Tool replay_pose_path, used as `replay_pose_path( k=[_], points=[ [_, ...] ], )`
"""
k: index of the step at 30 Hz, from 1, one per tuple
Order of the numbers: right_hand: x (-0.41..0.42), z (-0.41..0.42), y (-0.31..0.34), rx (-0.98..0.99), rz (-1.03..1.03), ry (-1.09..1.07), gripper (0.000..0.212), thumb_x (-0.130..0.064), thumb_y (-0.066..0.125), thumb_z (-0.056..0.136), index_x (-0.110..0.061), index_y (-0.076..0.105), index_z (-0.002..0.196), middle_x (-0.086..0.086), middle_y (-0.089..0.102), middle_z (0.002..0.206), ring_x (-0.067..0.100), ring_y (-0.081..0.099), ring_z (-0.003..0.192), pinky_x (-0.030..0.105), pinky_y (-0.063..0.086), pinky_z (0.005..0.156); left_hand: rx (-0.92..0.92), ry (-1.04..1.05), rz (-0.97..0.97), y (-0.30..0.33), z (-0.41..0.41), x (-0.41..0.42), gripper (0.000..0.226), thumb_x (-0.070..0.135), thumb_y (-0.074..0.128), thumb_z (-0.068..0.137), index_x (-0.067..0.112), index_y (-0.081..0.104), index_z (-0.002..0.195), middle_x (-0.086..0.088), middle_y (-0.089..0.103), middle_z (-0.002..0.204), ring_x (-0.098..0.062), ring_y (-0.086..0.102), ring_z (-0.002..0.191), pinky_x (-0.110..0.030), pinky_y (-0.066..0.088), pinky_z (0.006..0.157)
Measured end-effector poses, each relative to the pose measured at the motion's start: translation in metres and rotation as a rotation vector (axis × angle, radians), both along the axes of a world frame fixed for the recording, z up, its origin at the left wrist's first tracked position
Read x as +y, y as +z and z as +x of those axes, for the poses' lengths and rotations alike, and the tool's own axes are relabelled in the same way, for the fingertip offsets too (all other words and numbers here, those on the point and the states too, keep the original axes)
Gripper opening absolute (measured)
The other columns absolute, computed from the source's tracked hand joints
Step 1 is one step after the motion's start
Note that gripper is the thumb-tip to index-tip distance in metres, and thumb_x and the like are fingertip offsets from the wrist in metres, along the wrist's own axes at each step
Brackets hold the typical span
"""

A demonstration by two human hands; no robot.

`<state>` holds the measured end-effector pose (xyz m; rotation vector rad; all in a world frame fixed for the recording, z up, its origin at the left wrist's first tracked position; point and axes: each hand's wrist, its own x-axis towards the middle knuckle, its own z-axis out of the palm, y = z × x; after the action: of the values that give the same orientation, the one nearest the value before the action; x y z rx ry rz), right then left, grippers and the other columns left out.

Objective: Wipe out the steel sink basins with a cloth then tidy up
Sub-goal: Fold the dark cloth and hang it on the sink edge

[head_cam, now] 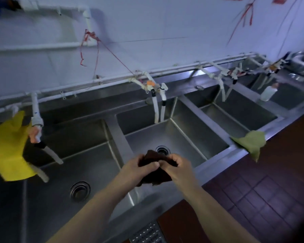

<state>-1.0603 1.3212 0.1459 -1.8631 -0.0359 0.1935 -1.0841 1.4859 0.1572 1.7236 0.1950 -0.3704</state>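
- The fingers (152, 164) of both hands are curled tight around a dark brown cloth (156, 174), pinching it from either side so it bunches into a crumpled wad between them.
- The left hand (139, 166) grips the cloth's left side, thumb lying across the top; the right hand (175, 165) holds the right side, knuckles up and fingers tucked under.
- The cloth looks soft and thick, with a pointed fold sticking up at the top and a ragged edge hanging below the hands.
- Both bare forearms reach in from the bottom edge and meet above the middle basin (182, 146), close to its front rim and in front of its round drain (162, 150).
- The sink is brushed steel, dull grey with soft reflections: a row of rectangular basins with flat dividers between them.
- The left basin (60, 172) has its own round ribbed drain (80, 191).
- A yellow cloth (9, 148), smooth and sheet-like, hangs from the white plastic pipework at the left.
- A green cloth (249, 142), limp and creased, is draped over the front rim by the divider to the right of the middle basin, one corner hanging down.
- White hoses (159, 109) drop from taps into the back of the middle basin.
- A pale plastic bottle (268, 92) stands on a divider further right.
- The floor (270, 190) is dark reddish-brown square tile, with a perforated metal grate (147, 234) at the bottom edge.
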Motion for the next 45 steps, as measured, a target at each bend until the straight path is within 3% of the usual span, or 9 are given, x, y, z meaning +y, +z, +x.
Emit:
replay_pose_path(
  k=[2,6,13,16,20,23,33,38,45],
  points=[
    [-0.056,0.014,0.001,-0.007,0.002,-0.051,0.016,-0.017,0.072,0.080,-0.019,0.063,0.067,-0.009,0.059,0.057,0.002,0.059,0.053,0.017,0.047,0.047,-0.039,-0.081,0.160,-0.001,0.023,-0.058,0.019,0.031,0.067,0.083,0.017,0.060,0.093,-0.011,0.067,0.081,-0.018,0.063,0.063,-0.028,0.048,0.054],
    [-0.174,0.036,0.003,0.020,0.038,-0.155,0.012,-0.022,0.072,0.080,-0.025,0.066,0.069,-0.008,0.061,0.058,0.002,0.058,0.056,0.017,0.047,0.052,-0.042,-0.133,0.176,0.003,0.064,-0.157,0.005,0.016,0.061,0.084,0.014,0.063,0.087,-0.009,0.067,0.077,-0.004,0.060,0.052,-0.013,0.044,0.044],
    [-0.324,0.064,0.003,-0.125,-0.141,-0.451,0.021,-0.016,0.073,0.077,-0.035,0.063,0.076,-0.012,0.065,0.078,-0.003,0.061,0.073,0.009,0.044,0.061,0.015,-0.117,-0.055,0.014,0.117,-0.298,0.007,0.017,0.071,0.080,0.021,0.069,0.085,-0.011,0.073,0.084,-0.025,0.070,0.082,-0.038,0.054,0.078],
    [-0.358,0.069,0.003,-0.308,-0.192,-0.563,0.029,-0.009,0.072,0.076,-0.035,0.062,0.084,-0.010,0.060,0.089,-0.001,0.058,0.081,0.007,0.043,0.069,0.001,-0.127,-0.155,0.019,0.136,-0.351,0.018,0.007,0.069,0.082,0.023,0.072,0.091,-0.010,0.074,0.089,-0.024,0.070,0.085,-0.035,0.057,0.078],
    [-0.388,0.086,0.006,-0.276,-0.013,-0.542,0.018,-0.011,0.068,0.084,-0.028,0.065,0.085,-0.010,0.069,0.082,-0.001,0.064,0.076,0.009,0.045,0.065,-0.056,-0.311,-0.240,0.021,0.157,-0.412,0.046,-0.016,0.057,0.079,0.017,0.069,0.109,-0.009,0.074,0.095,-0.018,0.070,0.086,-0.027,0.057,0.073],
    [-0.417,0.107,0.013,-0.225,0.121,-0.601,0.012,-0.013,0.067,0.086,-0.024,0.061,0.089,-0.009,0.070,0.077,-0.002,0.065,0.072,0.011,0.047,0.061,-0.118,-0.474,-0.187,0.022,0.178,-0.454,0.065,-0.011,0.057,0.069,0.023,0.061,0.124,-0.004,0.066,0.113,-0.020,0.064,0.101,-0.035,0.053,0.089],
    [-0.556,0.194,0.035,-0.163,0.036,-0.888,0.011,-0.004,0.061,0.086,-0.014,0.064,0.081,-0.003,0.066,0.072,0.005,0.059,0.068,0.020,0.050,0.063,-0.111,-0.540,-0.252,0.027,0.301,-0.567,0.038,-0.010,0.056,0.083,0.021,0.071,0.099,0.004,0.075,0.085,-0.004,0.068,0.064,-0.010,0.046,0.051],
    [-0.618,0.224,0.037,-0.166,0.027,-0.996,0.008,-0.003,0.061,0.085,-0.009,0.065,0.082,0.008,0.067,0.077,0.011,0.061,0.070,0.029,0.051,0.067,-0.151,-0.564,-0.149,0.027,0.364,-0.617,0.028,-0.010,0.058,0.080,0.013,0.072,0.089,-0.002,0.074,0.076,-0.005,0.067,0.064,-0.012,0.046,0.051],
    [-0.703,0.266,0.022,-0.131,0.075,-0.978,0.011,0.001,0.062,0.082,-0.007,0.063,0.075,0.000,0.062,0.066,0.007,0.055,0.063,0.020,0.046,0.057,-0.092,-0.554,-0.128,0.018,0.399,-0.714,0.028,-0.008,0.058,0.080,0.017,0.071,0.084,0.001,0.073,0.074,-0.008,0.068,0.063,-0.013,0.046,0.048]
  ],
)
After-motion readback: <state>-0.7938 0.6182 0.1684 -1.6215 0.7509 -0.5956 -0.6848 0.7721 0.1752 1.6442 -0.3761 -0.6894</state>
